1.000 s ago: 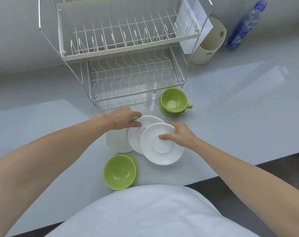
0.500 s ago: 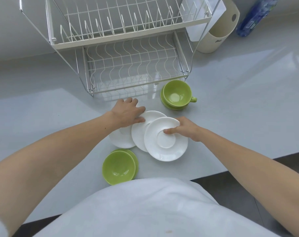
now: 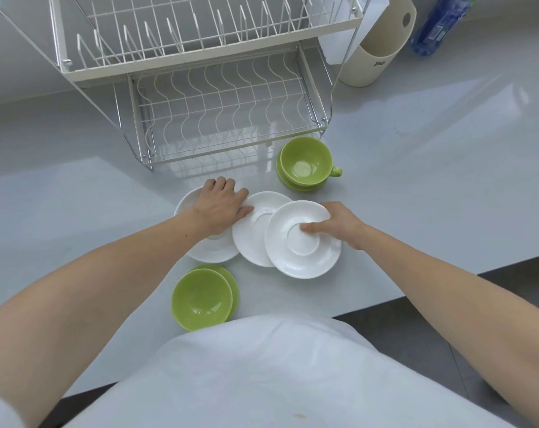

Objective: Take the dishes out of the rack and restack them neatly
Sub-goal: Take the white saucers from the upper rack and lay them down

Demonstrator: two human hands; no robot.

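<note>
White saucers (image 3: 302, 242) flat, overlapping left-right, right hand (image 3: 339, 225) pinching rightmost rim

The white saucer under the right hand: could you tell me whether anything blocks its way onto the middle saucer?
Nothing visible does. The right hand grips the right saucer, already overlapping the middle saucer; the left hand touches only that saucer's far left edge.

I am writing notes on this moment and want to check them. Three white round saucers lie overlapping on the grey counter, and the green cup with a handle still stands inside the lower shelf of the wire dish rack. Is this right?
Not quite. The head view shows the green cup with a handle outside the wire dish rack, on a green saucer on the grey counter, by the rack's front right corner. The three white round saucers do overlap there.
</note>
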